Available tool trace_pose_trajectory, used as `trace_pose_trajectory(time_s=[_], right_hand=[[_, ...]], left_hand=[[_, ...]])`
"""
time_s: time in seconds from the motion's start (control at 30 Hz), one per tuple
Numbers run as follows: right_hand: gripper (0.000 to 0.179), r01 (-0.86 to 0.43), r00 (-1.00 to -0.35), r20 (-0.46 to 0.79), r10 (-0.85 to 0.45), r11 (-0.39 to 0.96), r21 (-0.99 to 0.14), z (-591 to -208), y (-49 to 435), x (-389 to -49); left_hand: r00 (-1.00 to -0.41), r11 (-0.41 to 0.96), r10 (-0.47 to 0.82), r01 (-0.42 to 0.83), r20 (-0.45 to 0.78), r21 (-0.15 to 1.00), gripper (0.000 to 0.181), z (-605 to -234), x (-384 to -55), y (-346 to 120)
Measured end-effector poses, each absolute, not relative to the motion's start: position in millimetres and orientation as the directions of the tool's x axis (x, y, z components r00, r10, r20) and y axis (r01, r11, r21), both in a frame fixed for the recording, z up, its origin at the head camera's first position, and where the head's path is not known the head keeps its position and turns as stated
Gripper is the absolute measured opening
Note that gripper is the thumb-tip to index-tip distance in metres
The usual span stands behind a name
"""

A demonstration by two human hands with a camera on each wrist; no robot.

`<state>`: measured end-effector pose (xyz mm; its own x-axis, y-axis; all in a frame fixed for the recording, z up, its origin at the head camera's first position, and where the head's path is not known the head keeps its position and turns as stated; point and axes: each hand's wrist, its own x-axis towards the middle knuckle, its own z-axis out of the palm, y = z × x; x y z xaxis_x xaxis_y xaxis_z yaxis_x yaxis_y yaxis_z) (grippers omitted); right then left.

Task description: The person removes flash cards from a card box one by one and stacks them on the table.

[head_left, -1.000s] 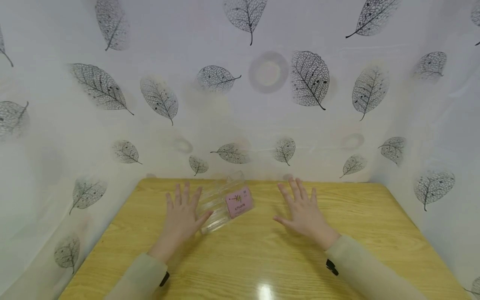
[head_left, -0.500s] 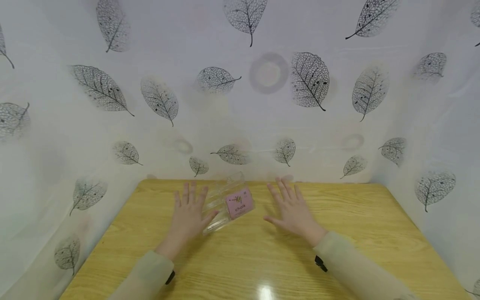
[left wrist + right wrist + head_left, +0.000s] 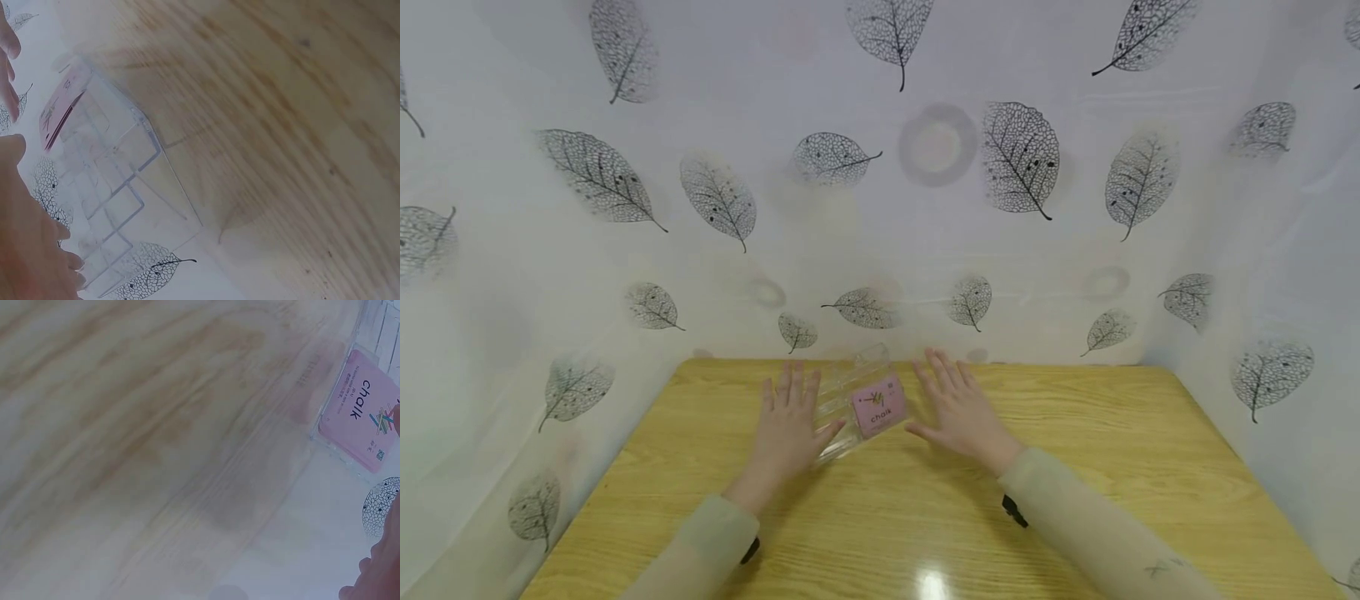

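A see-through plastic case [image 3: 837,448] with several compartments lies tilted near the back of the table. A pink card [image 3: 878,407] printed "chalk" covers its right end. My left hand [image 3: 788,429] is spread at the case's left side, with the thumb overlapping its near left part in the head view. On the other side, my right hand [image 3: 958,412] is spread too, its thumb tip close to the pink card's right edge. Straight fingers on both hands point toward the back. The left wrist view shows the case's dividers [image 3: 128,194]; no chalk sticks show inside.
A yellow wood-grain table [image 3: 1075,467] lies beneath, with a bright light reflection [image 3: 932,583] near the front. White sheeting [image 3: 775,75] printed with dark leaves rises behind the table and along both sides. Black wrist straps [image 3: 1015,510] show below the sleeves.
Both hands have moved inward toward the case, the right one sliding left farther than the left one slid right. The case looks unmoved.
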<state>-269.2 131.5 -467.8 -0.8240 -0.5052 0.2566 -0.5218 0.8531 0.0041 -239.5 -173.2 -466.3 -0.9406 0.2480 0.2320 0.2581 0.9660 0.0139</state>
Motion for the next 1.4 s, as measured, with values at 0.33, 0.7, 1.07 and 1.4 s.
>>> trace_pose_trajectory(time_s=[0.33,0.7,1.07,1.4], right_hand=[[0.102,-0.54,-0.817,0.242,-0.524,0.841,-0.003,-470.2,119.2,-277.2],[0.104,-0.551,-0.815,0.234,-0.53,0.834,-0.027,-479.1,113.3,-286.1],[0.109,-0.555,-0.811,0.223,-0.541,0.832,0.0,-480.1,106.1,-291.0],[0.109,-0.571,-0.804,0.203,-0.559,0.821,0.002,-476.6,107.8,-288.7]], left_hand=[[-0.944,0.965,0.264,0.26,0.198,-0.044,0.103,-466.5,-240.3,-171.5],[-0.927,0.949,0.309,0.287,0.212,-0.13,0.107,-473.0,-242.8,-177.3],[-0.912,0.922,0.368,0.333,0.182,-0.199,0.111,-472.2,-248.6,-180.6],[-0.88,0.897,0.431,0.396,0.2,-0.195,0.11,-471.5,-249.0,-177.7]])
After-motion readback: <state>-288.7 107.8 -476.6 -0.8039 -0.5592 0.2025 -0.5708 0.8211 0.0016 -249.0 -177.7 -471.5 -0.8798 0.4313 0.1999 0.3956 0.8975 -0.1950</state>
